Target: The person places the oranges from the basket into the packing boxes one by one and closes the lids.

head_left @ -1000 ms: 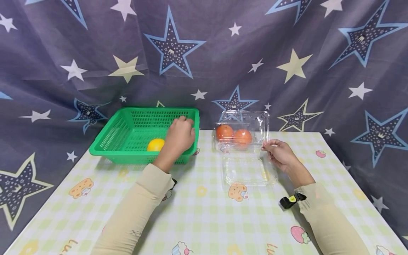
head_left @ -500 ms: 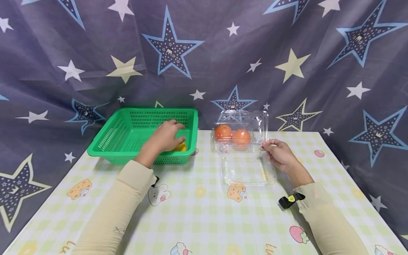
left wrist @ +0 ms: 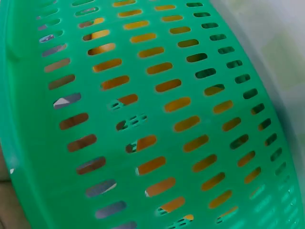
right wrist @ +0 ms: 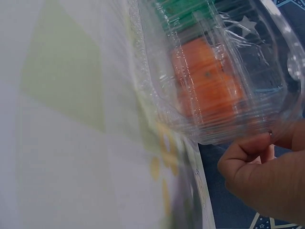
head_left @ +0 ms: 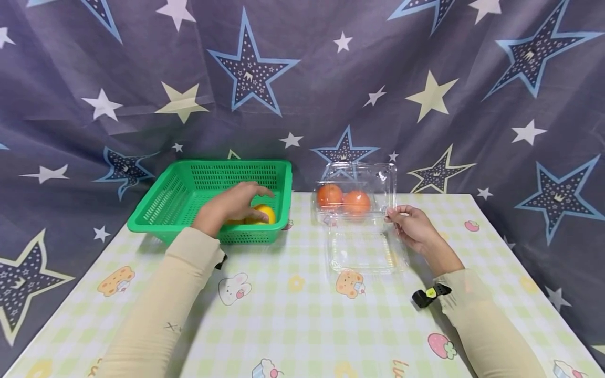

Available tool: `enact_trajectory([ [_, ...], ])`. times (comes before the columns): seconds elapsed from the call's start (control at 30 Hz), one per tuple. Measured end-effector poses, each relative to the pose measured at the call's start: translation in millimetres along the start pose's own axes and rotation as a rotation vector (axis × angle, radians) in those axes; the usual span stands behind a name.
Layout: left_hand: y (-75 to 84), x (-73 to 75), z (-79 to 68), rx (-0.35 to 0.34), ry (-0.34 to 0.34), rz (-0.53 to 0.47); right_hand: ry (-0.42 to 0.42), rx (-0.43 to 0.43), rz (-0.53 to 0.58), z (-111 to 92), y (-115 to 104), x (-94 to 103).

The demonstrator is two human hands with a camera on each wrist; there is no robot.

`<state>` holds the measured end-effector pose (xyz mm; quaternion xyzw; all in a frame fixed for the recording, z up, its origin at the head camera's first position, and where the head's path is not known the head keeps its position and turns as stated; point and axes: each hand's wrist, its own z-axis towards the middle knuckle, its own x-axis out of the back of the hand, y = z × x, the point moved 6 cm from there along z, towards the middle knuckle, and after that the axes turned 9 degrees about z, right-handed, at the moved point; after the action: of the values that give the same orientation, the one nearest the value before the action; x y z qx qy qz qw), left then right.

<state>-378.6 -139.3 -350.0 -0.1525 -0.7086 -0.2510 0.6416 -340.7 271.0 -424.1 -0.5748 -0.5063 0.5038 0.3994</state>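
Note:
My left hand (head_left: 233,203) reaches into the green basket (head_left: 136,223), palm down, with its thumb and fingers spread apart. Just beyond the thumb lies a round yellow fruit (head_left: 266,213); more yellow shows beneath the palm. In the left wrist view, yellow-orange fruit (left wrist: 178,104) appears through slots of the basket's wall. My right hand (head_left: 413,228) pinches the side edge of a clear plastic clamshell box (head_left: 364,252), whose lid stands raised. Two round orange fruits (head_left: 342,199) sit side by side in the far half; the near half holds no fruit.
The box and basket stand apart on a checked tablecloth (head_left: 293,315) printed with cartoons. Behind the table's far edge hangs a dark star-patterned curtain (head_left: 302,115). Black camera straps (head_left: 430,296) circle the wrists.
My left hand has shifted left within the basket and its fingers have spread, leaving the yellow fruit at the right exposed. The right hand keeps its hold on the box.

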Motion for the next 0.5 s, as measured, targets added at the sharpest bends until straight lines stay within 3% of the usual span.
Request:
enact_trajectory([
  [0.13,2.3,0.7,1.8,-0.042,0.040,0.025,0.004,0.001,-0.010,0.7,0.2,0.6],
  [0.5,1.3,-5.3,0.4,-0.076,-0.033,0.004,0.002,-0.004,-0.007,2.0,1.5,1.6],
])
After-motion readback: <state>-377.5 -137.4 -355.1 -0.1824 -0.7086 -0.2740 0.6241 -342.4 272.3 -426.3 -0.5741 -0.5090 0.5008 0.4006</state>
